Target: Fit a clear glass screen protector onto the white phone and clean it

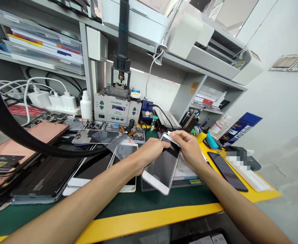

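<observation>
A white-framed smartphone [161,169] with a dark screen is held up, tilted, over the front of the bench. My left hand [151,150] grips its left side, the thumb lying across the upper part of the screen. At the phone's top edge, my right hand [186,144] is closed, with thumb and fingers pinching a small white piece [169,133]; whether that is a cloth, a cap or something else I cannot make out. Beneath the phone, a dark perforated tray or box [184,183] carries papers.
More white phones [131,188] and a stack of dark phones [44,173] lie on the left. Behind stand a soldering or hot-air station [115,110] and a white bottle [85,106]. A black ring [17,135] crosses the left foreground. A dark phone [227,171] lies at right.
</observation>
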`<state>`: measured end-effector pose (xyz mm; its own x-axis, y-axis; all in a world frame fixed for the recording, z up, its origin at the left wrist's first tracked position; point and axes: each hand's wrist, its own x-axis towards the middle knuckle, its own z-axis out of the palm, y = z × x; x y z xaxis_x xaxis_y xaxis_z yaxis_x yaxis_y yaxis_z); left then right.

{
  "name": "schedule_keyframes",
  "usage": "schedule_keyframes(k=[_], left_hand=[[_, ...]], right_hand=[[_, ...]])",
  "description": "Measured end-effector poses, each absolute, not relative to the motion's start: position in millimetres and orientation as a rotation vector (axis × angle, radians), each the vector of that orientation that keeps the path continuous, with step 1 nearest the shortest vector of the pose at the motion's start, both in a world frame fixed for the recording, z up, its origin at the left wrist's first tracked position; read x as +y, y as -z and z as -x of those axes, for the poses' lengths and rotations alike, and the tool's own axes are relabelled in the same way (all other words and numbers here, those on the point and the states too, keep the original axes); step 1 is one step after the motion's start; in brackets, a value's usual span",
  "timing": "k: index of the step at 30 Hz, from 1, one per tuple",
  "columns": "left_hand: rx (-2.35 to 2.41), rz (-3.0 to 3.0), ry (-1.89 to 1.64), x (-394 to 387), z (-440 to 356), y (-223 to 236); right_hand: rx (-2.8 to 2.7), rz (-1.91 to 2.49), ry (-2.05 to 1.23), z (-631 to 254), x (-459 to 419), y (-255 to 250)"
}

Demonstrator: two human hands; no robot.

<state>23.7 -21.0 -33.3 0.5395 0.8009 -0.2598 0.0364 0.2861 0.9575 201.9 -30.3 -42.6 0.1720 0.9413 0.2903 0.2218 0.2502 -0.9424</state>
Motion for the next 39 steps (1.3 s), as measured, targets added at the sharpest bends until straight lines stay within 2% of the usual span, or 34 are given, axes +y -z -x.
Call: schedule_keyframes(k=[39], left_hand=[[0.923,-1.230,-0.634,-26.7,-22.5,27.1]], right_hand=[[-1.398,1.252,-0.621,-199.1,-31.0,42.5]])
